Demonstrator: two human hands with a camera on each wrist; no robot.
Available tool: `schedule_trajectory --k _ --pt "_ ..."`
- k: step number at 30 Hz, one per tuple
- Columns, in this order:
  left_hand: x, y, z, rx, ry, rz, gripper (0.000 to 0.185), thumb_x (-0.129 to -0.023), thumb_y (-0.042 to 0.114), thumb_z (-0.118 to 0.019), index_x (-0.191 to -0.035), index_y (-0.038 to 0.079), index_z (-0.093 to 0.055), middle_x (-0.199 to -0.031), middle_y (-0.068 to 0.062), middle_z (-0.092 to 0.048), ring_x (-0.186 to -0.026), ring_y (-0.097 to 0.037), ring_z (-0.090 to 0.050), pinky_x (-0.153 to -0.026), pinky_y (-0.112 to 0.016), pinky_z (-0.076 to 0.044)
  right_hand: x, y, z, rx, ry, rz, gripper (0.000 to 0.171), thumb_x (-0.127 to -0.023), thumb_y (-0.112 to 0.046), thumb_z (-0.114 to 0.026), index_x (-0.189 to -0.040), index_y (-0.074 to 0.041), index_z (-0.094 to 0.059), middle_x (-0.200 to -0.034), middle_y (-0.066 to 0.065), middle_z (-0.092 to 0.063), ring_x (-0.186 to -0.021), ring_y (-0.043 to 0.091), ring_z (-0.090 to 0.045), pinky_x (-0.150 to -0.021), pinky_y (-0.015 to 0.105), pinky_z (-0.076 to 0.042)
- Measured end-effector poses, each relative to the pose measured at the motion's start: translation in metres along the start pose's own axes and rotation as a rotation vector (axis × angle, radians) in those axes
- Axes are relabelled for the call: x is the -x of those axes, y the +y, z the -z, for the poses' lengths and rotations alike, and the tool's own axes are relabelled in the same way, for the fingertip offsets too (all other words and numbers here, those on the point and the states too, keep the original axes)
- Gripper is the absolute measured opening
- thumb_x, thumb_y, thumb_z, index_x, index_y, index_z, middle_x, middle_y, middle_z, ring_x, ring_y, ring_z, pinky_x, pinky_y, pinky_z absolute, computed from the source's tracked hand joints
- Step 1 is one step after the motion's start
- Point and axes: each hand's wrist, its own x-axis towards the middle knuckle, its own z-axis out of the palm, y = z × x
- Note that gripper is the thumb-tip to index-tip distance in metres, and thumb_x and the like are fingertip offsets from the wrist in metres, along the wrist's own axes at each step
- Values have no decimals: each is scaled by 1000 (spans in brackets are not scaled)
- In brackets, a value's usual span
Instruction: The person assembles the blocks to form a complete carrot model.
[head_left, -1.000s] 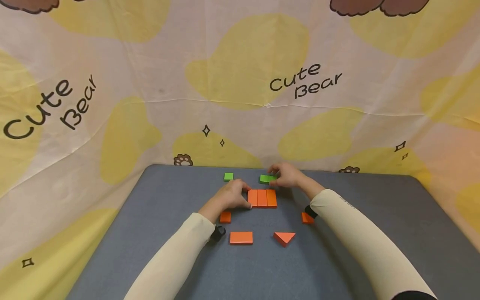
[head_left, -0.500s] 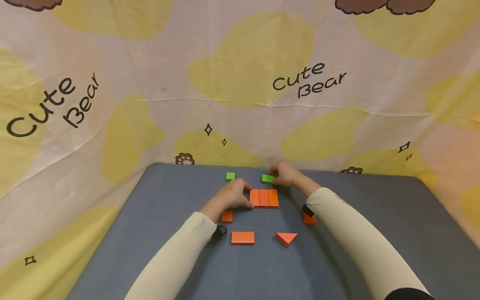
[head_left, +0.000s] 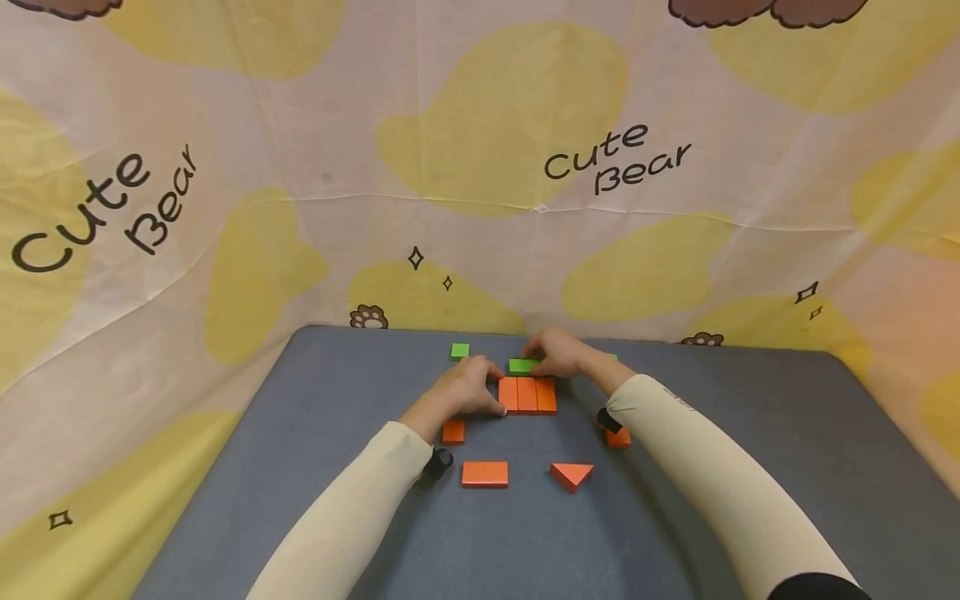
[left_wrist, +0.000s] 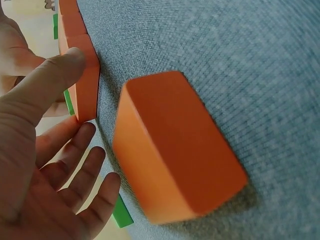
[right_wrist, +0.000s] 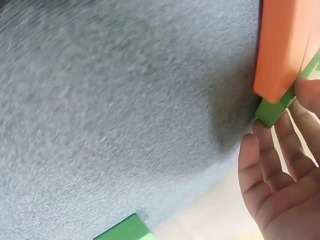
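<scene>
Three orange rectangular blocks [head_left: 527, 396] lie side by side in a row on the table. My left hand [head_left: 463, 387] grips the leftmost orange block [left_wrist: 88, 102], thumb at its near end and index finger at its far corner. My right hand [head_left: 558, 352] pinches a green block [head_left: 522, 367] just behind the row, partly covering its right end. The right wrist view shows this green block [right_wrist: 272, 111] lying crosswise along the far ends of the orange row, with the fingers at its end and the thumb near its top.
A small green block [head_left: 460, 351] lies at the back left, and another green block [right_wrist: 125, 229] lies beyond the right wrist. Nearer are an orange block [head_left: 453, 432], an orange rectangle [head_left: 485, 474], an orange triangle [head_left: 572, 476] and an orange piece [head_left: 618, 438] partly under the right wrist.
My right hand has brought the green block leftward and closer, up against the back of the orange row. A green block now shows behind the right wrist. The left hand stays in place.
</scene>
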Motion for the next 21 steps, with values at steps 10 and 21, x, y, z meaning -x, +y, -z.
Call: schedule_trajectory --k 10,21 --pt "-1 1 0 -11 8 5 57 -72 31 -84 -123 12 -66 -126 -5 -61 -114 -22 -55 -100 -41 -46 -2 -6 2 17 -24 -3 26 -82 -8 -68 -108 -4 -71 -106 10 -71 -99 25 -63 -91 41 -50" --pt "-2 1 1 -6 8 5 57 -71 31 -85 -122 12 -67 -124 -4 -62 -112 -21 -57 -98 -41 -48 -1 -4 2 -26 -37 -14 26 -82 -5 -67 -107 -6 -71 -102 9 -71 -93 23 -64 -86 39 -53"
